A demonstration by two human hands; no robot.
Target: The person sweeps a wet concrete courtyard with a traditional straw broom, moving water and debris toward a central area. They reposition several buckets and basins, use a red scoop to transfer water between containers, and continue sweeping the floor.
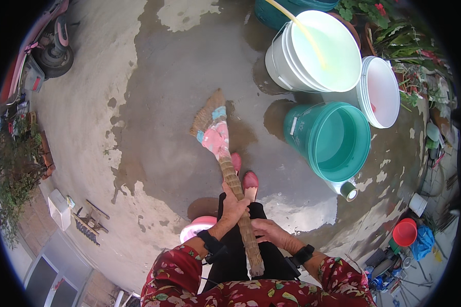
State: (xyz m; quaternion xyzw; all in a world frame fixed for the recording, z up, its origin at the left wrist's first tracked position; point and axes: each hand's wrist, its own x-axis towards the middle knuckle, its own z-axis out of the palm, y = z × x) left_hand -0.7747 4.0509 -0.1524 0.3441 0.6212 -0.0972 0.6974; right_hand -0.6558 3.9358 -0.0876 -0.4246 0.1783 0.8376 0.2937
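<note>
My left hand (233, 206) is closed around the middle of the thick, bound handle of a straw broom (229, 174). Lower on the same handle, my right hand (271, 232) touches it with fingers curled at its right side; how firmly it grips is partly hidden. Pink and light-blue cloth (217, 134) wraps the broom's neck, and the bristles (208, 113) point away from me over the wet concrete floor (184, 65). The handle's butt end is near my waist.
At the right stand a white bucket (280, 57) with a yellow hose (292, 17) in it, a green bucket (303, 126) holding water, and another white bucket (365, 90). A pink basin (196, 226) is left of my legs. A scooter (53, 57), small stool (90, 220) and plants (15, 172) are farther left.
</note>
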